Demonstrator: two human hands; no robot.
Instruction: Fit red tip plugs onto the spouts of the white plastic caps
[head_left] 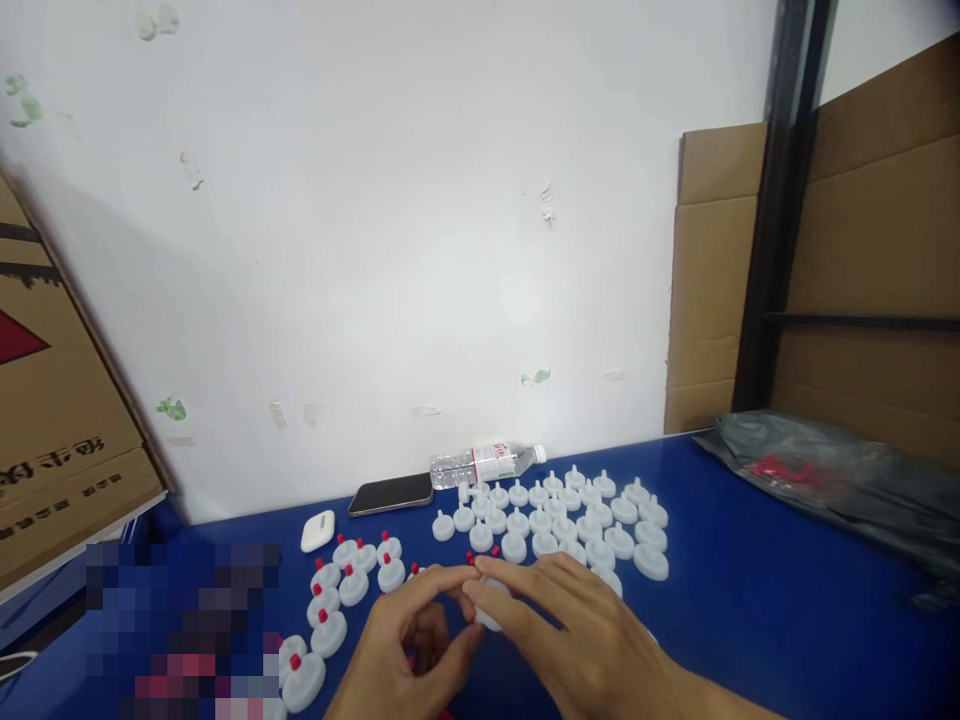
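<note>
My left hand [420,640] and my right hand [566,625] meet at the front of the blue table, both closed around one white nozzle cap [489,606]. The right thumb and index finger lie across this cap, and the left fingertips touch its left side. Its tip is hidden by the fingers. Small red tip caps [484,555] lie just beyond the fingertips. Behind my right hand stand several white nozzle caps [555,515] with bare spouts. Left of my left hand, several white nozzle caps with red tips [328,632] stand in loose rows.
A phone [391,495], a white earbud case [318,531] and a plastic bottle [487,465] lie along the wall on the blue table [750,600]. A grey plastic bag with red pieces [795,470] is at right. Cardboard boxes [67,400] flank the table; a blurred patch covers the lower left.
</note>
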